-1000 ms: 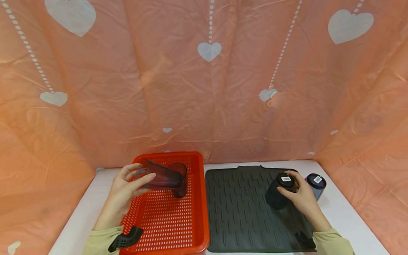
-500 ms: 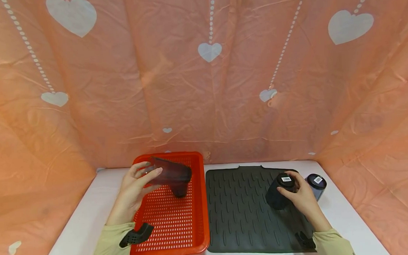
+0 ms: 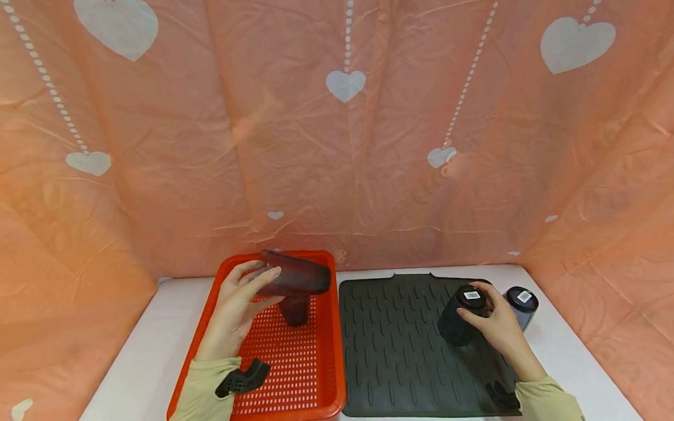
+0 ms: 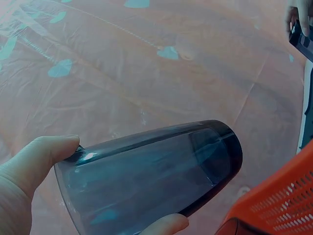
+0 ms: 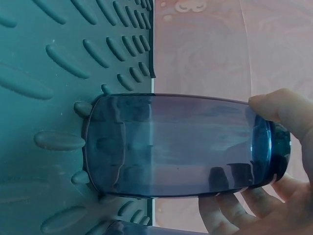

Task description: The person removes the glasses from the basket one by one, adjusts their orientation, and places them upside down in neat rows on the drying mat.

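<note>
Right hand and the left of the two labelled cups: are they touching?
Touching. The right wrist view shows it: the right hand grips that cup, thumb on one side, fingers on the other.

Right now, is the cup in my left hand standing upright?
No, in the head view your left hand holds the tinted cup tipped nearly onto its side.
</note>
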Available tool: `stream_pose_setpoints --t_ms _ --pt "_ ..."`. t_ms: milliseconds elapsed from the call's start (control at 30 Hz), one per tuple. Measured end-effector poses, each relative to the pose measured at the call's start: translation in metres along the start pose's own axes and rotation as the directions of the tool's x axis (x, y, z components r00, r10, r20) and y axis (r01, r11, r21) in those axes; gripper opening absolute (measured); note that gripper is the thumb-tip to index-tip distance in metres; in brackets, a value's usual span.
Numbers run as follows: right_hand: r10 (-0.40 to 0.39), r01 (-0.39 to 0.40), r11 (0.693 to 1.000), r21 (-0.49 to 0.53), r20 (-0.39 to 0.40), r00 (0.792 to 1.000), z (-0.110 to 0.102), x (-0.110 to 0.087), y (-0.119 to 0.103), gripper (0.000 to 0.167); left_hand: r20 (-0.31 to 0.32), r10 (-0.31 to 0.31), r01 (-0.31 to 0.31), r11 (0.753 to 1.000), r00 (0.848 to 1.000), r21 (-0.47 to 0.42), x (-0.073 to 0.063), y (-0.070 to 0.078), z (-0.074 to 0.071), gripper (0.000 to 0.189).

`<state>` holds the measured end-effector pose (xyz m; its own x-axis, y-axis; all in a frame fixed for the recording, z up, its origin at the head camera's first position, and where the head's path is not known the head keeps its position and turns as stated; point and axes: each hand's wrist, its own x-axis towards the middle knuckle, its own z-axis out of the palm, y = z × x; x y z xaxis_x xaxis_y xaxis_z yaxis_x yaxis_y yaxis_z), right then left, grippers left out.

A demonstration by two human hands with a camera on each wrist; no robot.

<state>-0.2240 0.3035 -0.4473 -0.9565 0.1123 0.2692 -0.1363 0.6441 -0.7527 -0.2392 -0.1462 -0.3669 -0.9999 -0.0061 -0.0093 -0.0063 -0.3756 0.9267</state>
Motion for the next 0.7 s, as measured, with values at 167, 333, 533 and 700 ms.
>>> stream_pose_setpoints --t_ms 167,333,533,700 --pt "-0.002 0.001 1.000 0.020 0.004 1.000 0.000 0.000 0.000 0.061 0.013 -0.006 0.006 1.000 1.000 -0.025 0.002 -0.003 0.007 0.042" --pt "-0.005 0.005 0.999 0.032 0.003 1.000 0.001 0.000 -0.001 0.061 0.029 -0.019 0.021 0.999 0.999 -0.041 0.005 -0.007 0.013 0.044" --pt "-0.005 0.005 1.000 0.002 -0.009 1.000 0.001 0.001 0.000 0.061 0.037 -0.038 0.040 0.998 0.999 -0.044 0.007 -0.014 0.021 0.048" --pt "-0.010 0.010 1.000 0.005 -0.014 1.000 0.001 0.001 0.000 0.061 0.045 -0.061 0.064 0.996 0.997 -0.067 0.006 -0.019 0.028 0.049"
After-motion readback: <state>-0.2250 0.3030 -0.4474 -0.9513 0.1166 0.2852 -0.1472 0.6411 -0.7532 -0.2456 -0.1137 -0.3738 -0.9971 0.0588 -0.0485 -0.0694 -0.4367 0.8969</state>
